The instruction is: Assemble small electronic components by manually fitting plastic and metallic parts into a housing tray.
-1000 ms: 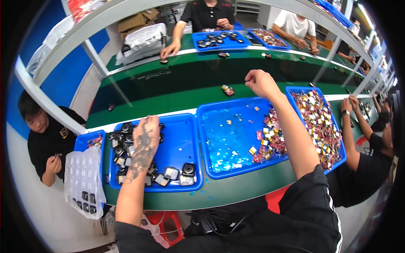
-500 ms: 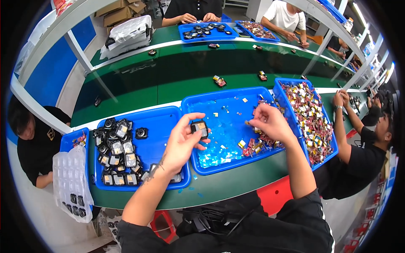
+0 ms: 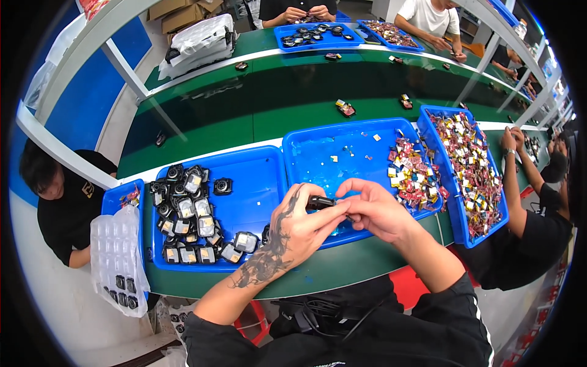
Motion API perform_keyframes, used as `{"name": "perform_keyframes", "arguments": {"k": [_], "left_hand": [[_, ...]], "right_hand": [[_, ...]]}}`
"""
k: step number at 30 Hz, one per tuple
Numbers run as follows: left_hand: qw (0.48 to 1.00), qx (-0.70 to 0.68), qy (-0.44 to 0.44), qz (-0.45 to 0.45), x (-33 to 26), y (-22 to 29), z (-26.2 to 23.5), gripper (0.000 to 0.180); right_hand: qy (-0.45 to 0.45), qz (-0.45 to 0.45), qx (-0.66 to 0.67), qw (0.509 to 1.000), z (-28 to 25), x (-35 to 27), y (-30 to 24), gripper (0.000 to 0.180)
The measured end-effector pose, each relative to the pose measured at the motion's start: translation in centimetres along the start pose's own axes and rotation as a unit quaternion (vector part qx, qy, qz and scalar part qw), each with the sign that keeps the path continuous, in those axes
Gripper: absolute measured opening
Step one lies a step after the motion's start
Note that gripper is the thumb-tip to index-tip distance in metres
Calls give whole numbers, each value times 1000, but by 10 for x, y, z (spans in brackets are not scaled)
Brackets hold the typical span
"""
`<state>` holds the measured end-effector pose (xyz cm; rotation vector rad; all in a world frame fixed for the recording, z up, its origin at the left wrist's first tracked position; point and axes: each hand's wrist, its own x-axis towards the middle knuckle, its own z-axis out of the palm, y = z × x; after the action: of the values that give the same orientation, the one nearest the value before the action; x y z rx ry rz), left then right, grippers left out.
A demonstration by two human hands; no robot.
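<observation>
Left hand (image 3: 299, 220) holds one black camera housing (image 3: 319, 202) between thumb and fingers, in front of the person and over the near side of the middle blue tray (image 3: 354, 137). Housing is presented nearly edge-on; its long axis runs roughly left to right, from the left palm toward the right fingertips. Left hand is the nearer, wrapping the housing's left portion. Right hand (image 3: 376, 214) meets it from the right, fingers drawn in narrow at the housing's right end. Whether these fingers grip the housing, a small part or nothing cannot be told; the contact is masked.

Adjacent stock: a pile of camera housings (image 3: 199, 211) in the left blue tray (image 3: 251, 183), left of the left hand, several with lenses showing. Red circuit boards (image 3: 413, 174) with white and yellow parts lie in the middle tray's right portion, beyond the right hand and to its right. Further right, the right blue tray (image 3: 455, 223) bears a dense heap of similar boards. All three trays rest on a green surface (image 3: 361, 269).
</observation>
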<state>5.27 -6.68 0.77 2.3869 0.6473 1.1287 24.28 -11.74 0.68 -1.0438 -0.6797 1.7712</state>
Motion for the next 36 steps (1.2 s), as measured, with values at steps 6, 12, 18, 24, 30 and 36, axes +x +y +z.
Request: {"name": "perform_keyframes", "arguments": {"k": [6, 12, 18, 24, 30, 36], "left_hand": [[998, -59, 6, -13, -7, -6, 0, 31], [932, -253, -21, -259, -10, -4, 4, 11], [948, -219, -54, -227, -5, 1, 0, 12], [941, -235, -79, -232, -6, -3, 4, 13], [883, -328, -85, -326, -14, -13, 8, 15], [828, -410, -58, -379, -7, -9, 2, 12]], "right_hand": [[15, -3, -15, 1000, 4, 1, 6, 16], [126, -285, -302, 901, 13, -6, 6, 14], [50, -299, -484, 821, 19, -18, -16, 11], [44, -349, -605, 714, 22, -15, -19, 9], [58, -468, -680, 562, 18, -15, -1, 10], [256, -395, -568, 675, 2, -3, 0, 22]]}}
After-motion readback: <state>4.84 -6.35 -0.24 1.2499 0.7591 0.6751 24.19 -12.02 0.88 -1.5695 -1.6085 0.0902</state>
